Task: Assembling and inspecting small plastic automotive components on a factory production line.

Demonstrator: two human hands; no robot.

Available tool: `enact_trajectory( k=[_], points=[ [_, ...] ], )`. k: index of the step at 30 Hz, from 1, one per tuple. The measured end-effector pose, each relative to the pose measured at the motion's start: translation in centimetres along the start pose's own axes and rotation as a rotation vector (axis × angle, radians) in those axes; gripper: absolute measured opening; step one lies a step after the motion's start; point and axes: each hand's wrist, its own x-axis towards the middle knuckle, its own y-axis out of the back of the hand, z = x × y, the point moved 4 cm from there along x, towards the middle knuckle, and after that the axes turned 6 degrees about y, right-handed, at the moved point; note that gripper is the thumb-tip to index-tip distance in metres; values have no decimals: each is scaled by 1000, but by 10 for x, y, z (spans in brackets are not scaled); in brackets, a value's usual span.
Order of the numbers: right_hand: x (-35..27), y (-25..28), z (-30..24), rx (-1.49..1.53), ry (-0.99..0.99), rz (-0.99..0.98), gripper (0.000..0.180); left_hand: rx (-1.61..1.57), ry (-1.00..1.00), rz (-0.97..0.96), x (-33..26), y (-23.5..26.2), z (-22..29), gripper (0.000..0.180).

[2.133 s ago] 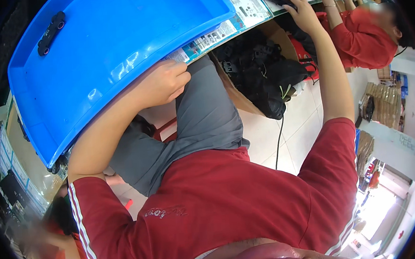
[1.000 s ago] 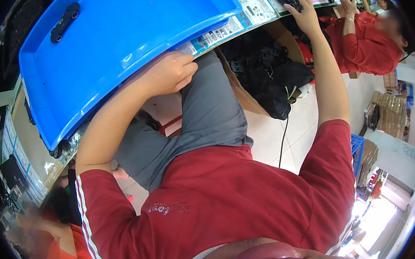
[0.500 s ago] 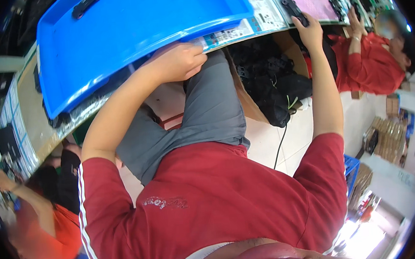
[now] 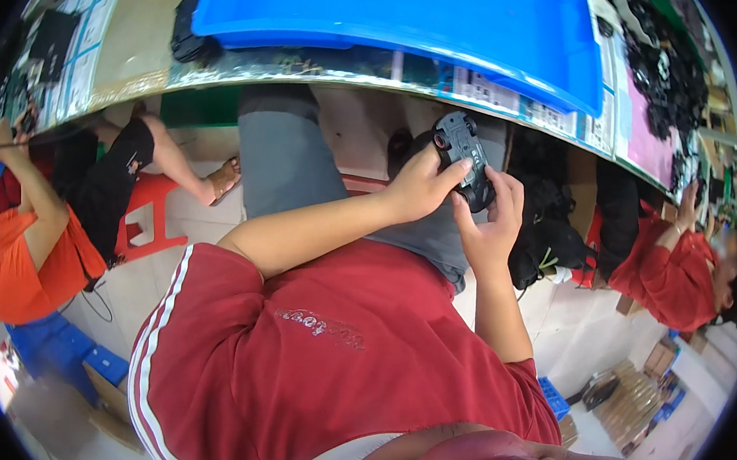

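Observation:
A black toy car (image 4: 464, 151) is held over my lap, its dark underside turned up and a wheel with a reddish rim showing at one end. My left hand (image 4: 427, 183) grips it from the left, thumb lying across the underside. From the right, my right hand (image 4: 492, 220) pinches its near end between thumb and fingers. Beyond both hands, a large blue plastic tray (image 4: 406, 35) rests on the workbench and overhangs its front edge. The part of the tray in view shows no car in it.
The bench edge (image 4: 357, 67) runs across in front of me. Black parts (image 4: 669, 72) lie on the bench at the right, near a pink sheet (image 4: 635, 126). Under the bench stands a box of black items (image 4: 547, 217). Co-workers sit at left (image 4: 36, 245) and right (image 4: 663, 282).
My right hand has brought the toy car from the bench at the right to my lap. My left hand has left the tray's edge and taken hold of the car too. The view has swung left.

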Motion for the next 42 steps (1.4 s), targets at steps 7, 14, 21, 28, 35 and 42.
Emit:
enact_trajectory(
  k=[7, 14, 21, 28, 35, 42],
  points=[
    [52, -28, -37, -107, 647, -52, 18, 74, -67, 455, -64, 113, 100, 36],
    [132, -27, 62, -503, 579, 398, 7, 106, -251, 838, -131, 285, 179, 31],
    [134, -44, 61, -609, 529, 477, 19, 252, -65, 964, -130, 427, 233, 38],
    [133, -45, 70, -666, 660, 579, 4, 378, 121, 963, -94, 440, 238, 40],
    [132, -45, 74, -663, 680, 602, 3, 1461, 91, 1111, -88, 415, 264, 38],
    [127, -48, 86, -665, 655, 647, 8, 1624, -572, 754, 16, 271, 300, 40]
  ],
)
